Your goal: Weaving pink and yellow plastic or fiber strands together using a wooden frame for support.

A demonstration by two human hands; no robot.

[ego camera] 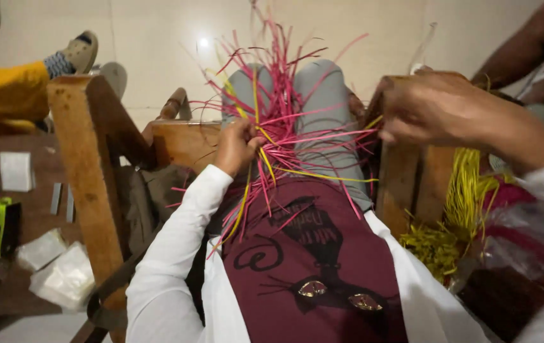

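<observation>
Head view: left hand closed tight around a bundle of pink and yellow strips, held above the lap in grey trousers, strips fanning out up and to the right. Right hand raised at the right, fingers curled loosely, touching yellow strip ends near a wooden chair arm; firm grip there impossible to tell. Heap of yellow strips just beside that arm. Another wooden chair arm at left.
</observation>
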